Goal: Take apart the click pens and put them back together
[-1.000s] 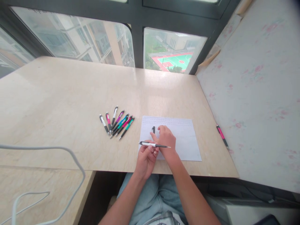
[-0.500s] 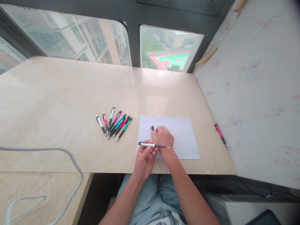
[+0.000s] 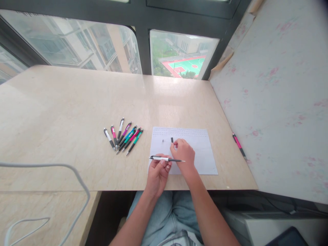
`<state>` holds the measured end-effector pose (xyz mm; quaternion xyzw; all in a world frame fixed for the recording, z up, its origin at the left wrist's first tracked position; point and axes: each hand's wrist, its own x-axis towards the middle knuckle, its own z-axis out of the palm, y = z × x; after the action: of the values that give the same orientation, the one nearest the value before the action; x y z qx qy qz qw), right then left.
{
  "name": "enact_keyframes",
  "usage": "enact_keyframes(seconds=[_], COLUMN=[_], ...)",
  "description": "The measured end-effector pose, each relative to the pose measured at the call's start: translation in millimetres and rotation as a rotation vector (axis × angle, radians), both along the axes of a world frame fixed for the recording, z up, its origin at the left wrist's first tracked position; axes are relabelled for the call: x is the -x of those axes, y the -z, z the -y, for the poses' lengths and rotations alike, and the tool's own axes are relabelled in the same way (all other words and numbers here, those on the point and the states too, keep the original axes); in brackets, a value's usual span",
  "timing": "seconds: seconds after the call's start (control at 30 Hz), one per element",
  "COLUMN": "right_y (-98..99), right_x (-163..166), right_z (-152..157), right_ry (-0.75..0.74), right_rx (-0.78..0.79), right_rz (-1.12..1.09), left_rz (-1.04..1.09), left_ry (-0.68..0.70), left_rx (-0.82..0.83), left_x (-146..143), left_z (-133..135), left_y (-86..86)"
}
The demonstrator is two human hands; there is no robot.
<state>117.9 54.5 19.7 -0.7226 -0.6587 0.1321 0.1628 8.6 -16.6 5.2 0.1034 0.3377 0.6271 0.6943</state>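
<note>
My left hand [image 3: 158,172] is closed round a white and black pen [image 3: 161,158], held level above the front of a sheet of paper [image 3: 202,150]. A thin bare tip sticks out at the pen's right end. Just beyond it, my right hand [image 3: 183,153] pinches a short black pen grip [image 3: 172,140] between thumb and fingers over the paper. A tiny metallic pen part [image 3: 162,140] lies on the sheet to the left of the grip. Faint lines of handwriting run along the sheet's far edge.
Several coloured pens [image 3: 126,136] lie in a loose fan on the desk [image 3: 89,99], left of the paper. One pink and black pen [image 3: 239,146] rests against the wall at right. A white cable [image 3: 74,167] loops across the front left. Windows line the back.
My right hand has moved a little to the right with the black grip, away from the tiny metallic part, which now shows separately. My left hand holds the pen almost unmoved.
</note>
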Motion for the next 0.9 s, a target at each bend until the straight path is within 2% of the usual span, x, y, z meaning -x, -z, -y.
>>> enact_keyframes(seconds=[0.13, 0.3, 0.4, 0.53, 0.67, 0.77, 0.83, 0.9], right_y=[2.6, 12.8, 16.8, 18.2, 18.8, 16.6, 11.6, 3.3], right_x=[-31.8, -51.2, -65.4, -92.0, -104.9, -106.0, -106.1, -105.2], right_z=[17.5, 24.8, 13.1, -6.9, -15.0, -14.6, -11.0, -2.2], right_ry=[-0.004, 0.002, 0.106, 0.277, 0.259, 0.253, 0.216, 0.137], right_rx=[-0.058, -0.128, -0.152, -0.131, -0.074, -0.089, -0.130, -0.173], right_rz=[-0.053, -0.062, -0.065, 0.044, 0.118, 0.135, 0.070, -0.111], left_rz=[-0.018, -0.042, -0.047, -0.047, -0.047, -0.033, -0.030, -0.038], left_ry=[0.016, 0.019, 0.013, 0.019, 0.028, 0.023, 0.021, 0.019], left_rx=[0.008, 0.012, 0.014, 0.012, 0.007, 0.005, 0.008, 0.011], left_x=[-1.5, -2.0, -1.9, -1.7, -1.5, -1.5, -1.7, -2.0], left_z=[-0.2, -0.8, -0.8, -0.7, -1.1, -1.1, -1.1, -1.3], left_y=[-0.6, -1.3, -0.6, -0.3, -0.3, 0.7, 1.2, 1.0])
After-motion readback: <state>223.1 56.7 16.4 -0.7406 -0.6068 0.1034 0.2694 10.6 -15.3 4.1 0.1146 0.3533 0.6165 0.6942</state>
